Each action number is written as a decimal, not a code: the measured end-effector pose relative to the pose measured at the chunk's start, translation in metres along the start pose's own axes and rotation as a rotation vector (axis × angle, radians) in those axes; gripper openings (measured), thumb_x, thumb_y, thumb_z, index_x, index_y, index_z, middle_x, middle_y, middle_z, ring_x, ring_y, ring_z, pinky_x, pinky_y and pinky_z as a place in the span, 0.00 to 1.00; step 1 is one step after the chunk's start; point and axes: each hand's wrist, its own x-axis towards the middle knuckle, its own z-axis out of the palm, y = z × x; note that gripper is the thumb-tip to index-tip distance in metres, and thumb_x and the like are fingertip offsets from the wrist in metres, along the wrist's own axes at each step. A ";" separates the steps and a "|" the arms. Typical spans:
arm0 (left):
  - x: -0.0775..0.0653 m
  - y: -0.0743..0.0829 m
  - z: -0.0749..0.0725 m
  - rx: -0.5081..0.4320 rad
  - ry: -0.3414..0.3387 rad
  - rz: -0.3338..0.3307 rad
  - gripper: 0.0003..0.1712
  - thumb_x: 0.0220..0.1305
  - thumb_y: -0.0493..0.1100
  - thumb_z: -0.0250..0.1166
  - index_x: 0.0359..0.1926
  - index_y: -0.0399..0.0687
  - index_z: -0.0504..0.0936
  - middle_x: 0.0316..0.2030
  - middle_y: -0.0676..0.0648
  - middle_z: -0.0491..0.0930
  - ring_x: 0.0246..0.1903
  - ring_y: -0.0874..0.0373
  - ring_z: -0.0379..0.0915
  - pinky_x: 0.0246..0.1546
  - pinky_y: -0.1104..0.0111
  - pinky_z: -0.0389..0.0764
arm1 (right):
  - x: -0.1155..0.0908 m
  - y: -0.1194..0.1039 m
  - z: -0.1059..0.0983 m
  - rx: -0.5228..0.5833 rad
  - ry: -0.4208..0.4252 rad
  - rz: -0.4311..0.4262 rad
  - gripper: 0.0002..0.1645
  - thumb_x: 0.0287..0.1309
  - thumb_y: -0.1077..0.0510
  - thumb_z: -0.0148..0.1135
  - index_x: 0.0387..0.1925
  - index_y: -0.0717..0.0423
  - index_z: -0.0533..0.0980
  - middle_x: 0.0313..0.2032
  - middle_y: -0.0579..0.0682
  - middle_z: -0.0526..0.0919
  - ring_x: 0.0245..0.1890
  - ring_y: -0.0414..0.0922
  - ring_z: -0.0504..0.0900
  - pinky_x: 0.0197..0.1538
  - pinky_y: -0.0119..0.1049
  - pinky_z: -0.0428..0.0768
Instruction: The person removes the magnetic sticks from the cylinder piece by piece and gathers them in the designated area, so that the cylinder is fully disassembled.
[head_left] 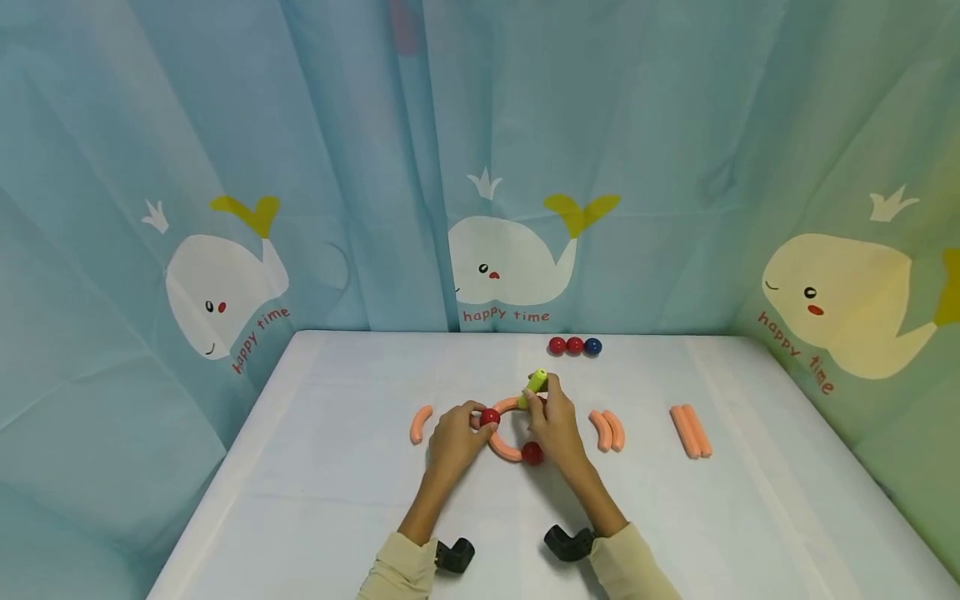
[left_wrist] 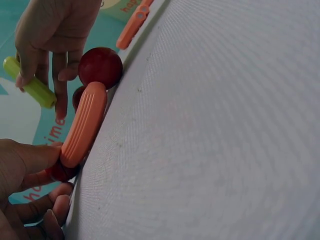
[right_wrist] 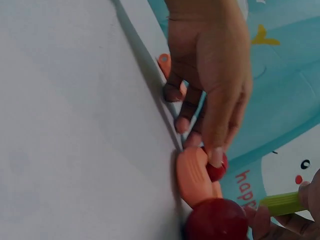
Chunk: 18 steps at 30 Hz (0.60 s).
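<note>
On the white table, curved orange pieces (head_left: 505,450) and red balls form a ring. With thumb and fingers my left hand (head_left: 453,440) pinches the red ball (head_left: 490,417) on the ring's left side. Another red ball (head_left: 532,453) sits at the near side, joined to the end of a ridged orange piece (left_wrist: 85,125). Opposite, my right hand (head_left: 557,425) holds a straight yellow-green rod (head_left: 537,381) between thumb and fingers, tilted above the ring's far right part. That hand partly hides a further red ball and the ring's right side.
One curved orange piece (head_left: 421,424) lies left of the left hand. Two more curved pieces (head_left: 608,431) and two straight orange rods (head_left: 691,432) lie to the right. Two red balls (head_left: 566,345) and a blue ball (head_left: 592,347) stand in a row near the back edge, before the curtain (head_left: 360,167).
</note>
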 end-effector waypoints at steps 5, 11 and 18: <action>0.001 -0.001 -0.001 -0.004 -0.006 -0.005 0.20 0.58 0.53 0.71 0.50 0.53 0.83 0.30 0.54 0.79 0.26 0.63 0.70 0.21 0.69 0.68 | 0.004 0.004 -0.009 -0.040 0.011 0.011 0.16 0.71 0.57 0.53 0.55 0.59 0.69 0.45 0.58 0.80 0.43 0.52 0.84 0.38 0.33 0.80; 0.001 0.000 -0.002 -0.002 -0.003 -0.004 0.20 0.58 0.53 0.71 0.50 0.52 0.83 0.30 0.53 0.79 0.25 0.63 0.69 0.21 0.69 0.67 | 0.008 0.007 -0.018 -0.039 0.020 -0.015 0.15 0.68 0.55 0.58 0.52 0.59 0.74 0.41 0.55 0.83 0.46 0.50 0.83 0.36 0.32 0.77; 0.000 0.002 0.000 -0.006 -0.008 -0.013 0.20 0.58 0.53 0.70 0.50 0.51 0.83 0.30 0.53 0.78 0.24 0.63 0.68 0.20 0.69 0.67 | 0.012 0.011 -0.034 -0.072 0.052 -0.042 0.16 0.63 0.56 0.64 0.49 0.61 0.76 0.37 0.55 0.86 0.39 0.49 0.84 0.33 0.29 0.78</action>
